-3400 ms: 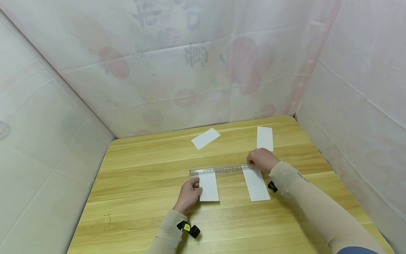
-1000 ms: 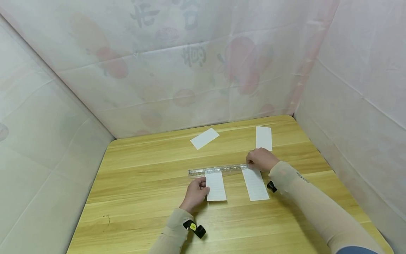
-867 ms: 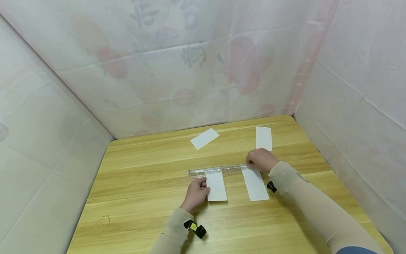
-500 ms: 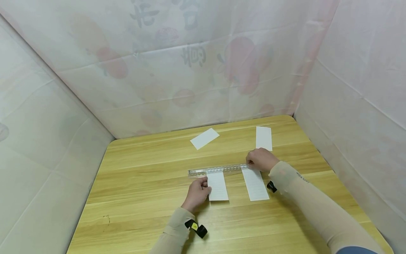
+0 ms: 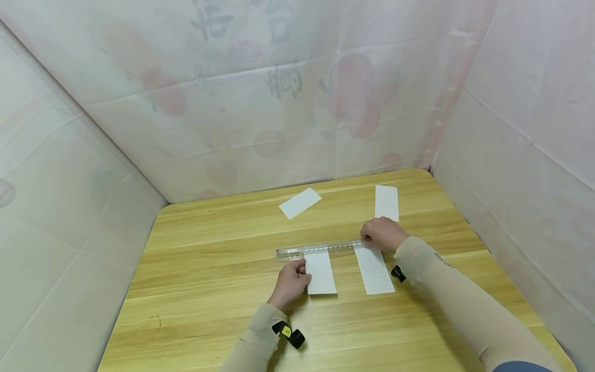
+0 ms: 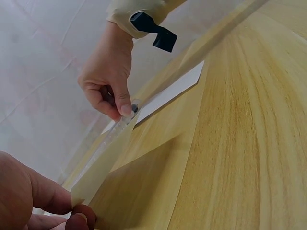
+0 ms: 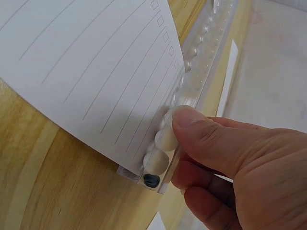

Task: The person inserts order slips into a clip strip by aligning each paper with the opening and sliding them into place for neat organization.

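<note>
A clear plastic note rail [image 5: 334, 246] with a row of round clear balls lies crosswise on the table. My left hand [image 5: 289, 283] pinches the left edge of a white paper slip [image 5: 321, 274], whose top edge overlaps the rail. In the left wrist view that slip [image 6: 103, 165] tilts up from the wood between thumb and finger. At the rail's right end, my right hand [image 5: 383, 233] grips it between thumb and fingers. A second slip [image 5: 374, 271] has its top edge at the rail there. Close up in the right wrist view, this slip [image 7: 96, 67] carries printed lines and small checkboxes.
Farther back on the wooden table [image 5: 200, 258] lie two more white slips, one angled [image 5: 300, 203] and one upright [image 5: 387, 202] just beyond my right hand. Pale printed curtains [image 5: 279, 129] enclose the table's back and sides.
My left hand has moved to the right, bringing its slip along the rail closer to the second slip. The right hand and the rail have stayed in place.
</note>
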